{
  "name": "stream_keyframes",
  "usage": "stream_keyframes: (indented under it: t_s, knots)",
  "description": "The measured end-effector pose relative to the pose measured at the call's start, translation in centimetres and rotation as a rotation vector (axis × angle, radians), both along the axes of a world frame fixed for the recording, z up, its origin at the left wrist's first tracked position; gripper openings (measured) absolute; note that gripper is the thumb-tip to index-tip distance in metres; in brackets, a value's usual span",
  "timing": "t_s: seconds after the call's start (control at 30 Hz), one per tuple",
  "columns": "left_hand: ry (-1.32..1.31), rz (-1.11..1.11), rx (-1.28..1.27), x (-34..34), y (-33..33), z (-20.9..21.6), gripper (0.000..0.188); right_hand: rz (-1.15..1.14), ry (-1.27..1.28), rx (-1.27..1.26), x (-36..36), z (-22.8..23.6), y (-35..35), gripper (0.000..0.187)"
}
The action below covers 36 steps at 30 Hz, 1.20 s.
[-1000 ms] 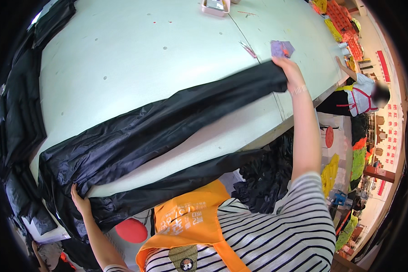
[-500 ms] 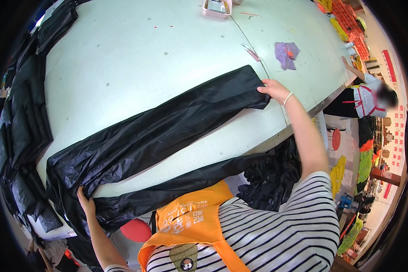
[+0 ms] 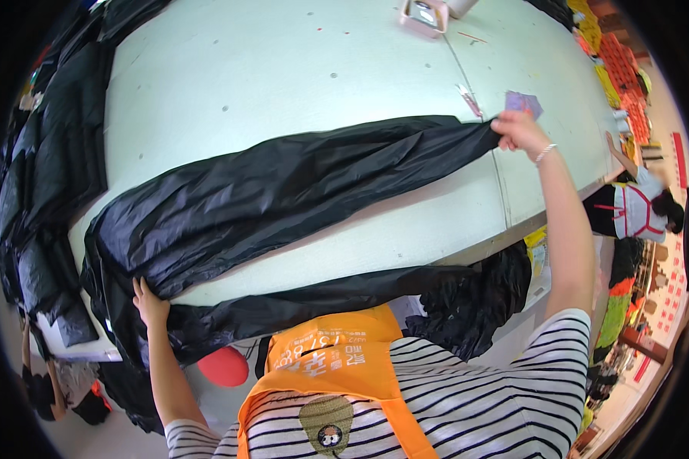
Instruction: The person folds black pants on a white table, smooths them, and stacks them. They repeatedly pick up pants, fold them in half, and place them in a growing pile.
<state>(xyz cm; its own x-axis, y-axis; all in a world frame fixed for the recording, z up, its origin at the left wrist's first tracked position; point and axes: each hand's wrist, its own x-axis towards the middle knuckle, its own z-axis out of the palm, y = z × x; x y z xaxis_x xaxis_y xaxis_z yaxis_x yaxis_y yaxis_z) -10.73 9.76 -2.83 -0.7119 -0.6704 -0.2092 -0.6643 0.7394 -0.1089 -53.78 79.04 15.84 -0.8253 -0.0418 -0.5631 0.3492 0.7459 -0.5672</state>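
Black, shiny trousers (image 3: pixel 283 176) lie with one long leg stretched diagonally over the pale table (image 3: pixel 268 92). Their other leg runs along the near side, in front of my orange apron (image 3: pixel 337 344). At the far right end, my right hand (image 3: pixel 522 131) pinches the hem corner, drawn into a point and lifted slightly. My left hand (image 3: pixel 151 304) grips the fabric at the near left, where the two legs meet; its fingertips show on the cloth, but its underside is hidden. Just past the right hand lie pink-handled thread snips (image 3: pixel 469 101) and a purple cloth (image 3: pixel 524 104), partly covered by that hand.
Folded black garments (image 3: pixel 73 138) are stacked along the left side. A pink tray (image 3: pixel 424 18) stands at the far edge. Bunched black fabric (image 3: pixel 475 306) and a red stool (image 3: pixel 223 366) are on the near side. Another person (image 3: pixel 635 206) stands at the right.
My right hand has moved right and slightly up, pulling the hem from a wide, flat end into a gathered corner. My left hand stays on the trousers. The view has shifted.
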Motion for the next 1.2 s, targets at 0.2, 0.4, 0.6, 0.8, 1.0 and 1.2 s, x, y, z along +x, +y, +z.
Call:
stream_keyframes:
  t_s: [0.2, 0.4, 0.6, 0.8, 1.0, 1.2]
  knots:
    - [-0.016, 0.084, 0.031, 0.1, 0.5, 1.5, 0.082, -0.086, 0.409, -0.804, 3.0, 4.2, 1.6, 0.03]
    - [-0.024, 0.067, 0.025, -0.6, 2.4, 2.0, 0.083, -0.476, 0.048, -0.378, 6.0, -12.5, 10.6, 0.02]
    - [0.189, -0.333, 0.081, -1.9, 6.6, 6.5, 0.088, 0.248, 0.861, 0.414, 6.9, -15.0, -6.0, 0.046]
    - [0.485, -0.214, 0.231, 1.7, 1.9, 6.2, 0.069, 0.868, 0.757, 0.242, 14.1, -15.1, -19.5, 0.043]
    - [0.658, 1.047, -0.428, 23.2, -9.7, 0.8, 0.098, 0.021, 0.257, 0.208, 24.3, -14.5, -0.5, 0.045]
    - [1.16, 1.703, 0.491, 22.4, -5.5, -0.8, 0.095, -0.084, 0.21, 0.284, 35.5, -20.6, 6.5, 0.086]
